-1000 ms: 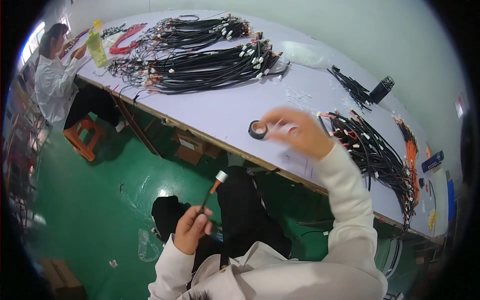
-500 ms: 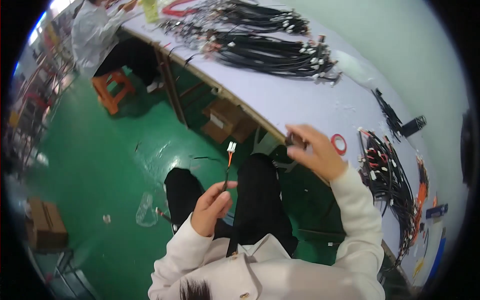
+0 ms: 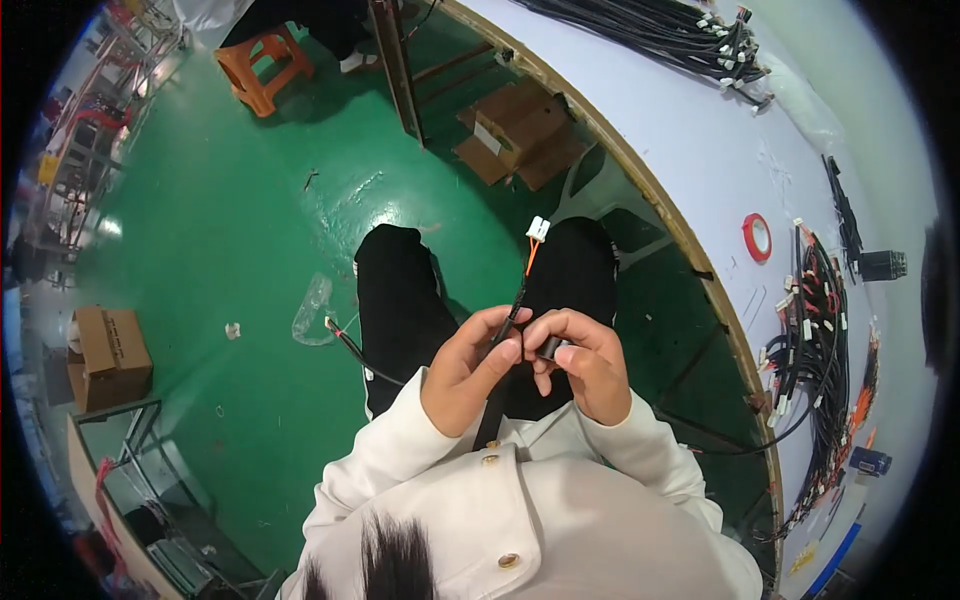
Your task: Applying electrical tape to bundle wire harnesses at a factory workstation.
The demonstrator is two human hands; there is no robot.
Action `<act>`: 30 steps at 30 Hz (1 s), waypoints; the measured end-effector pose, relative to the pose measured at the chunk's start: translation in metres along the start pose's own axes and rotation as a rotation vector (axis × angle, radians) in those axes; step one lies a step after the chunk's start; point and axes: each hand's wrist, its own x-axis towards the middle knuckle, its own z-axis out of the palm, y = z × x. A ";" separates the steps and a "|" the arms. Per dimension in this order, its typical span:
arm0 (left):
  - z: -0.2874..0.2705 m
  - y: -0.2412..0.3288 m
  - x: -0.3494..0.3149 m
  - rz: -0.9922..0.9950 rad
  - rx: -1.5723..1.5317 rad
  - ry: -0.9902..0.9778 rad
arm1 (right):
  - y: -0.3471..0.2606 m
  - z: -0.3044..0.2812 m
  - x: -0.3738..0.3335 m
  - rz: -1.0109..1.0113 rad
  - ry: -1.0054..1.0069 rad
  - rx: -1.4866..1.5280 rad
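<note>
Black sheathing covers the wire harness [image 3: 510,325] you hold over your lap, between your knees and chest. Its free end rises toward the desk [image 3: 700,150] and ends in orange leads with a small white connector [image 3: 538,228]. A second black branch [image 3: 350,345] trails off to your left, its stripped tip showing.

Your left hand [image 3: 465,372] is closed around the harness, thumb and forefinger pinching it just below the orange leads. Your right hand [image 3: 585,362] grips a small roll of black tape [image 3: 552,348], held against the harness right beside the left fingers. Both hands touch at the work point.

Judged from this grip, the step in hand is wrapping tape around the harness near the branch. The next move calls for steady tension on the tape while the left hand keeps the cable from twisting; keep the wrap clear of the orange leads and the connector.

On the desk to your right lie a red tape ring [image 3: 757,237], a heap of finished harnesses [image 3: 815,330] with white connectors, and a further bundle of black cables [image 3: 680,30] at the far end. Below the desk edge sit cardboard boxes [image 3: 515,130] on the green floor [image 3: 220,200], with an orange stool [image 3: 265,65] farther off.
</note>
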 end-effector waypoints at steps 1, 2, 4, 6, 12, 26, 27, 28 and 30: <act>0.001 -0.001 -0.001 -0.013 -0.042 0.001 | 0.001 -0.001 -0.001 0.003 -0.003 0.001; 0.001 -0.004 -0.001 -0.012 -0.043 0.005 | 0.001 -0.001 -0.003 -0.008 0.013 -0.038; 0.000 -0.011 -0.002 0.096 0.078 -0.019 | 0.002 -0.003 -0.006 -0.016 0.027 -0.076; 0.002 -0.013 -0.002 0.121 0.110 -0.026 | 0.003 -0.005 -0.007 -0.021 0.040 -0.189; 0.001 -0.006 -0.007 -0.010 0.077 -0.075 | 0.013 -0.009 -0.003 0.143 0.078 0.082; 0.001 -0.008 -0.009 -0.008 0.221 -0.103 | 0.017 -0.019 0.001 0.059 -0.219 0.061; -0.002 -0.011 -0.009 0.034 0.285 -0.115 | 0.018 -0.018 -0.001 0.058 -0.192 0.075; -0.004 -0.012 -0.010 0.077 0.350 -0.127 | 0.018 -0.017 -0.002 0.056 -0.166 0.089; -0.005 -0.009 -0.010 0.101 0.414 -0.110 | 0.012 -0.014 -0.002 0.061 -0.177 0.096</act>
